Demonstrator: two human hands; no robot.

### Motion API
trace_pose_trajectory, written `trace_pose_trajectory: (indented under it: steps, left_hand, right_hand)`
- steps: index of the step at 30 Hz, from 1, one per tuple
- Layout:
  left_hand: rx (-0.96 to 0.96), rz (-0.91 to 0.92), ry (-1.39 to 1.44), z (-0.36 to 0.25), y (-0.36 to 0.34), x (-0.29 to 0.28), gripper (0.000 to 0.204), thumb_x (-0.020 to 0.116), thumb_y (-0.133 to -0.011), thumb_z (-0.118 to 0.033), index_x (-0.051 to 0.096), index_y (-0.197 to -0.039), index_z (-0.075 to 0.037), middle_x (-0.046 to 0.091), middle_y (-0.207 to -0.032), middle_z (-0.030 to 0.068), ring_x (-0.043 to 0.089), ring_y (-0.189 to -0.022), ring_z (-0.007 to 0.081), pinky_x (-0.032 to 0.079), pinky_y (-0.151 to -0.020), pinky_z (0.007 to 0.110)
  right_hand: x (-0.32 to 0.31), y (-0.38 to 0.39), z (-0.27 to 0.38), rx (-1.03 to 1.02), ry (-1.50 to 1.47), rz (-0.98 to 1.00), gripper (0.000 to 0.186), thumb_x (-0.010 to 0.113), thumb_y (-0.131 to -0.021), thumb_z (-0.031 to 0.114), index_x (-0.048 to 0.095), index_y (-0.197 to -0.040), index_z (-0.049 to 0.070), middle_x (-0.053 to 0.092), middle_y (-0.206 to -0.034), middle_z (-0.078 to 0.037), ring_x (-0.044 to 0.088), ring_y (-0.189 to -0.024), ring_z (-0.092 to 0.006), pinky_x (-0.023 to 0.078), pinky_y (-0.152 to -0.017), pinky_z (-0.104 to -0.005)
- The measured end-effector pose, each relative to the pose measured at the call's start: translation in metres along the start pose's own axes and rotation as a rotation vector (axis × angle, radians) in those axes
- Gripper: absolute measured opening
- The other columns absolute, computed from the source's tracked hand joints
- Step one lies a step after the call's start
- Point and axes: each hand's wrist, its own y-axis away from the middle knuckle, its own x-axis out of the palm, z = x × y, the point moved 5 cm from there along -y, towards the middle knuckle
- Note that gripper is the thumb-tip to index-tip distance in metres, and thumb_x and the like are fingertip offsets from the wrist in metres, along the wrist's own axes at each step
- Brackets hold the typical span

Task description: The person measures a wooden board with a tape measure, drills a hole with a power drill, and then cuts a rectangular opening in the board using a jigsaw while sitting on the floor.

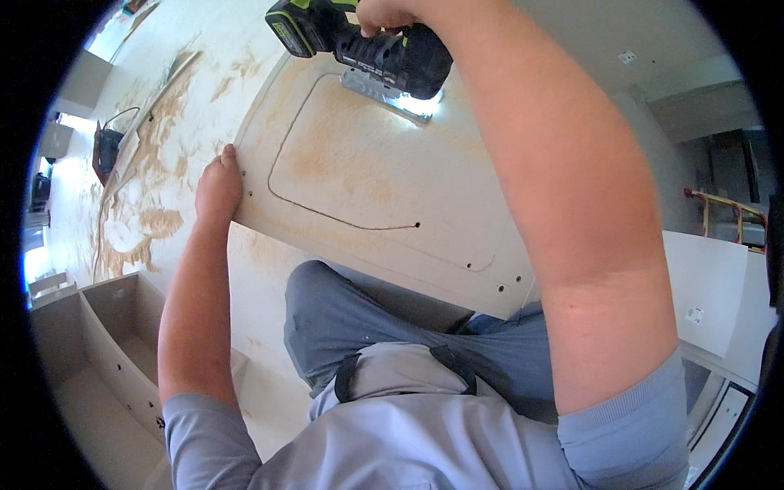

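My right hand (390, 15) is closed round the handle of a black and green cordless jigsaw (384, 59). The saw's metal base plate (367, 84) rests on a pale board (351, 163), and a bright work light shines beside it. A thin cut line with rounded corners runs across the board from the saw's side down to a drilled hole (417, 224). Tan sawdust lies on the surface. At the board's left edge, my left hand (219, 188) grips the rim, its thumb pointing away from me and its other fingers mostly hidden.
My bent legs (408, 306) are under and beside the near edge. A cabinet carcass (102, 359) stands at lower left. Sawdust, a long thin strip (167, 86) and a dark object with a cord (106, 151) lie on the left floor. White panels (706, 286) stand at right.
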Motion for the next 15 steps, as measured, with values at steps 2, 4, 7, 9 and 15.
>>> trace_pose_trajectory:
  steps: [2,4,7,9,15]
  left_hand:
    - [0.006,0.019,-0.01,-0.004,0.002,-0.001,0.07,0.028,-0.11,-0.055,0.067,-0.134,-0.002,0.066,-0.132,0.0278,0.06,-0.128,0.0449,0.045,-0.108,0.052]
    - [-0.002,0.023,-0.022,-0.006,0.004,-0.003,0.07,0.028,-0.11,-0.055,0.066,-0.134,-0.002,0.066,-0.133,0.0274,0.06,-0.128,0.0447,0.045,-0.109,0.052]
    - [-0.019,0.01,-0.04,-0.003,0.003,-0.002,0.07,0.028,-0.11,-0.055,0.066,-0.135,-0.003,0.066,-0.133,0.027,0.059,-0.129,0.0446,0.044,-0.108,0.053]
    - [-0.008,0.015,-0.053,-0.002,0.003,-0.003,0.069,0.028,-0.11,-0.056,0.067,-0.134,-0.004,0.066,-0.133,0.0269,0.06,-0.129,0.0447,0.045,-0.108,0.053]
    - [-0.003,0.01,-0.06,-0.008,0.007,-0.005,0.07,0.028,-0.11,-0.056,0.068,-0.132,-0.004,0.066,-0.133,0.0273,0.06,-0.128,0.0448,0.045,-0.108,0.053]
  right_hand:
    - [-0.003,0.004,-0.002,-0.022,0.009,-0.028,0.039,0.079,-0.079,0.014,0.078,-0.116,0.002,0.076,-0.116,-0.021,0.075,-0.103,-0.0335,0.059,-0.091,-0.0422]
    - [-0.004,0.008,-0.003,-0.034,0.009,-0.025,0.039,0.078,-0.078,0.013,0.078,-0.116,0.002,0.076,-0.116,-0.021,0.075,-0.103,-0.0331,0.059,-0.09,-0.0419]
    - [-0.003,0.006,-0.005,-0.015,-0.006,-0.012,0.039,0.078,-0.078,0.013,0.078,-0.115,0.002,0.076,-0.115,-0.021,0.075,-0.103,-0.0329,0.059,-0.089,-0.0415]
    - [-0.001,0.004,-0.007,-0.001,-0.001,-0.004,0.04,0.078,-0.078,0.014,0.078,-0.115,0.002,0.076,-0.115,-0.021,0.075,-0.103,-0.0328,0.06,-0.088,-0.0413]
    - [0.001,0.002,-0.013,-0.036,0.065,-0.005,0.04,0.078,-0.078,0.017,0.077,-0.116,0.002,0.075,-0.116,-0.021,0.074,-0.105,-0.0323,0.059,-0.09,-0.0413]
